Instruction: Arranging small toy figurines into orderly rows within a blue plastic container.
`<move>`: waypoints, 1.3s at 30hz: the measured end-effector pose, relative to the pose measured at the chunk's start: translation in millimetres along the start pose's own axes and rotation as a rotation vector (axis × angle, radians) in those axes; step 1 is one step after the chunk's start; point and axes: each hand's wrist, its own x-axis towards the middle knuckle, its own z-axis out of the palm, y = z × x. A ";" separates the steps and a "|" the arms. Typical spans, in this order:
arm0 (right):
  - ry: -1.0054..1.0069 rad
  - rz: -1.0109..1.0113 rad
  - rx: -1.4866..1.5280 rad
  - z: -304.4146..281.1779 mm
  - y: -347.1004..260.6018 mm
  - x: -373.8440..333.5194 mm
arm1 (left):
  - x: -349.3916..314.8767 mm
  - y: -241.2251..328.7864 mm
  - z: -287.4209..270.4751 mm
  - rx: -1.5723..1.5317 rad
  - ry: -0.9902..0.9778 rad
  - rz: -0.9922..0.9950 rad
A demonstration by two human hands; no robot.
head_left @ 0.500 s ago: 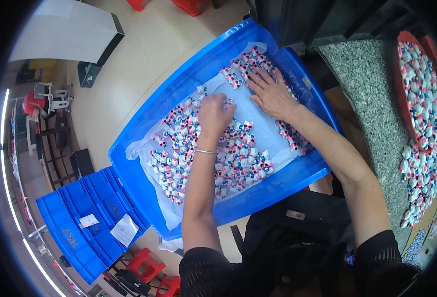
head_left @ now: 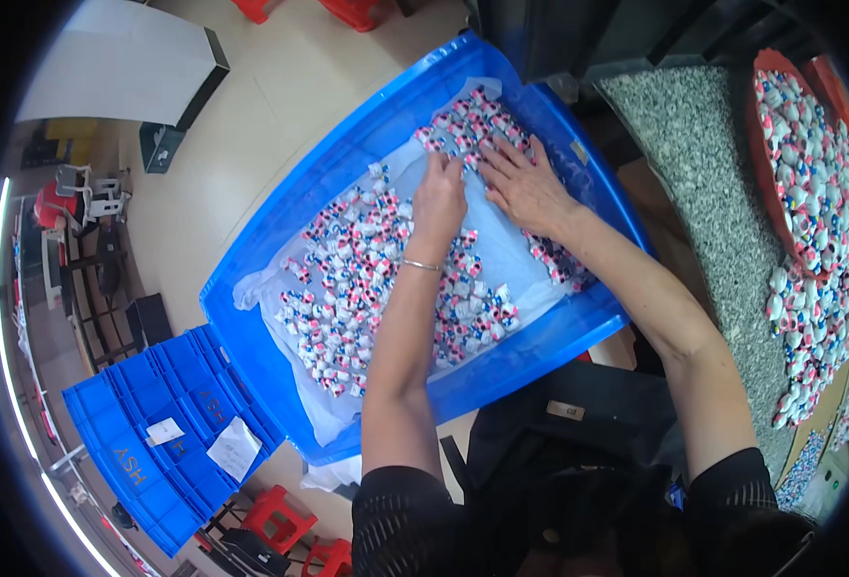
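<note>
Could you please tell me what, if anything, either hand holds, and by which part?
The curled left hand hides any hold, so I cannot tell; the right hand is spread, holding nothing visible.

Bright, even indoor light at ctr.; white light strip (head_left: 2,236) glares far L, bowed by fisheye. Soft sheen on blue bin (head_left: 559,363); fine detail on small figures (head_left: 342,274) slightly soft, pic. corners blk.

Right hand (head_left: 532,195) (splayed) over small figurines (head_left: 470,119) in blue tub (head_left: 538,348)

Left hand (head_left: 440,200) advanced, nearer right hand (head_left: 532,190)
</note>
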 end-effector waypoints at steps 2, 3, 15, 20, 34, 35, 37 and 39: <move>-0.003 0.015 0.010 -3.9 3.3 -1.8 | 3.9 13.3 -15.0 -0.091 0.084 -0.047; 0.014 0.027 0.008 -6.4 5.5 -1.1 | 2.4 18.1 -23.4 -0.136 0.105 -0.145; 0.024 0.044 0.084 -11.1 1.5 -17.3 | -36.2 31.9 -25.6 -0.005 -0.268 0.054; -0.019 0.012 0.138 -10.2 3.8 -26.7 | -29.6 11.1 -11.6 -0.533 -0.160 -0.316; 0.007 0.031 0.154 -13.4 5.8 -26.8 | -30.4 14.7 -25.6 -0.095 0.128 -0.149; 0.004 0.038 0.145 -16.4 5.3 -28.1 | -37.6 12.4 -35.7 -0.153 0.038 -0.121; -0.003 0.049 0.153 -14.6 7.0 -26.2 | -48.8 25.9 -49.5 -0.193 -0.122 0.047; 0.004 0.050 0.159 -14.2 4.4 -26.0 | -62.2 35.6 -50.7 -0.068 -0.278 0.155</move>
